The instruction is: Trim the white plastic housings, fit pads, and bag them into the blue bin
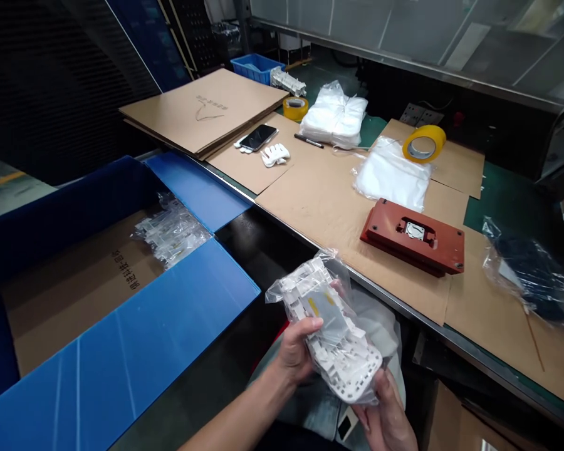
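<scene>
A white plastic part in a clear bag (331, 332) is held tilted over my lap, in front of the table edge. My left hand (298, 351) grips its left side, thumb lying on top and the other fingers underneath. At the near right end, my right hand (386, 410) pinches the bag by the part's rounded corner. Two yellow strips show through the film on the part. Similar bagged white parts (173, 232) lie inside the blue box (202, 275) at the left, on a cardboard sheet.
On the cardboard-covered table (310, 194) sit a red-brown fixture (416, 241), a stack of white bags (395, 172), a bundle of bags (336, 116), yellow tape (424, 144), a phone (259, 137) and white gloves (275, 155). A dark bagged item (536, 269) lies right. Stacked cardboard (207, 109) stands behind.
</scene>
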Action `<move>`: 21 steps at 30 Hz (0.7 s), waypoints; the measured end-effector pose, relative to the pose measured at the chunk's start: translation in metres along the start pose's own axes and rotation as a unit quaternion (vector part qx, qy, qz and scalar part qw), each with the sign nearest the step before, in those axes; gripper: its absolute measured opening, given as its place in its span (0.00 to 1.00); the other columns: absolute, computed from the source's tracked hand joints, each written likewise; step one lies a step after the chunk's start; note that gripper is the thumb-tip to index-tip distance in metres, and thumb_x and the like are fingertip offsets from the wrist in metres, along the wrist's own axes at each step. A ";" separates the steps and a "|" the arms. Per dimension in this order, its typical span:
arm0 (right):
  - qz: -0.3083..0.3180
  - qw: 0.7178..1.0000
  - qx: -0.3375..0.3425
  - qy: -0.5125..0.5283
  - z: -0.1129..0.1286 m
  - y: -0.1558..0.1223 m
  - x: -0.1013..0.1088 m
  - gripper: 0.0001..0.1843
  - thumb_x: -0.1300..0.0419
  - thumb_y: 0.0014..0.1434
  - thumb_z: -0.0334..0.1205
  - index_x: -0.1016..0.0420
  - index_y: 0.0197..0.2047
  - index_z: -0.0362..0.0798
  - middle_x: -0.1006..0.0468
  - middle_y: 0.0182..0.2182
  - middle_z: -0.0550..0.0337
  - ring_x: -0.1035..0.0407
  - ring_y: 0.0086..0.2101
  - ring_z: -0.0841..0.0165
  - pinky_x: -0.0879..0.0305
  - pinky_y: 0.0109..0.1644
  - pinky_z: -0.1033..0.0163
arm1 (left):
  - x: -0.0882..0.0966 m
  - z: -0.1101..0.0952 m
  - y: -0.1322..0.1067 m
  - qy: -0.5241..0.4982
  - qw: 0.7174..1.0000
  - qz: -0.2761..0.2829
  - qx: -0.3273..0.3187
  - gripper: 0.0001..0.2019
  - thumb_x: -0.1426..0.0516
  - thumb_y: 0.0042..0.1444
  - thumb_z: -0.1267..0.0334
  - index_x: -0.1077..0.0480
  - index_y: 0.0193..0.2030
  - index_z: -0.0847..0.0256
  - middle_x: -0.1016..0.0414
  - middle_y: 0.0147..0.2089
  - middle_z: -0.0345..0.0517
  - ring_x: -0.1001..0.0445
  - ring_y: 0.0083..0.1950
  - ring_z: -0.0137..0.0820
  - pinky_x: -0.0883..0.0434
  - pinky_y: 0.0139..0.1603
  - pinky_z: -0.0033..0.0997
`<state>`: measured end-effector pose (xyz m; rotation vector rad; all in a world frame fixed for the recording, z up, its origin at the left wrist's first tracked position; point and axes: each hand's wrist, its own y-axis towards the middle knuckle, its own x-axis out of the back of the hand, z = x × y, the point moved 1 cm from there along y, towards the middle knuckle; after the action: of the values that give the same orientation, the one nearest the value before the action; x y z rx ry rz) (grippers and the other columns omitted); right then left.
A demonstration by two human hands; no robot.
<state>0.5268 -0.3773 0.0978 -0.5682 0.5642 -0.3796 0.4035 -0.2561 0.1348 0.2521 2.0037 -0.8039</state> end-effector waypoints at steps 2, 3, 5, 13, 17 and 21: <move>0.009 1.000 -0.001 -0.005 0.010 -0.002 -0.007 0.33 0.39 0.61 0.57 0.36 0.67 0.64 0.23 0.57 0.56 0.21 0.38 0.59 0.26 0.32 0.59 | 0.000 -0.006 -0.001 0.060 0.998 0.008 -0.022 0.29 0.35 0.45 0.59 0.28 0.57 0.62 0.19 0.49 0.55 0.24 0.57 0.55 0.27 0.57 0.52; 0.016 1.000 0.000 -0.014 0.017 -0.001 -0.010 0.33 0.40 0.62 0.57 0.38 0.68 0.65 0.24 0.58 0.57 0.21 0.42 0.57 0.24 0.38 0.55 | 0.000 -0.012 -0.003 0.114 0.993 0.007 -0.041 0.28 0.36 0.47 0.58 0.28 0.57 0.62 0.20 0.52 0.55 0.25 0.58 0.54 0.28 0.58 0.51; 0.031 0.999 0.015 -0.027 0.033 0.003 -0.015 0.34 0.41 0.62 0.57 0.38 0.69 0.63 0.23 0.57 0.57 0.22 0.47 0.53 0.25 0.47 0.48 | 0.001 -0.029 -0.014 0.284 0.955 -0.014 -0.086 0.25 0.37 0.54 0.54 0.28 0.59 0.59 0.22 0.57 0.54 0.28 0.62 0.52 0.31 0.62 0.50; 0.032 0.999 0.041 -0.010 0.058 0.020 -0.034 0.43 0.34 0.56 0.53 0.43 0.72 0.56 0.20 0.53 0.49 0.24 0.49 0.49 0.28 0.53 0.45 | -0.030 -0.100 -0.094 0.742 0.613 0.188 -0.195 0.21 0.40 0.61 0.60 0.27 0.61 0.46 0.23 0.60 0.53 0.23 0.57 0.52 0.32 0.63 0.51; 0.116 0.988 0.082 -0.065 0.051 0.025 -0.069 0.49 0.30 0.49 0.58 0.40 0.70 0.54 0.22 0.56 0.46 0.28 0.54 0.44 0.29 0.54 0.44 | -0.058 -0.130 -0.084 0.747 0.577 0.245 -0.222 0.30 0.53 0.65 0.71 0.43 0.72 0.44 0.45 0.75 0.44 0.53 0.77 0.50 0.53 0.73 0.60; 0.199 0.969 0.118 -0.083 0.047 0.034 -0.098 0.52 0.30 0.44 0.65 0.38 0.69 0.56 0.26 0.59 0.46 0.31 0.58 0.43 0.29 0.54 0.45 | -0.052 -0.156 -0.065 0.839 0.413 0.256 -0.244 0.35 0.42 0.53 0.70 0.39 0.70 0.53 0.24 0.55 0.62 0.28 0.56 0.57 0.36 0.57 0.55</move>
<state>0.4836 -0.2851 0.1490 -0.2442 0.4505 -0.0144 0.2926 -0.2006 0.2615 1.7557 3.3235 1.1462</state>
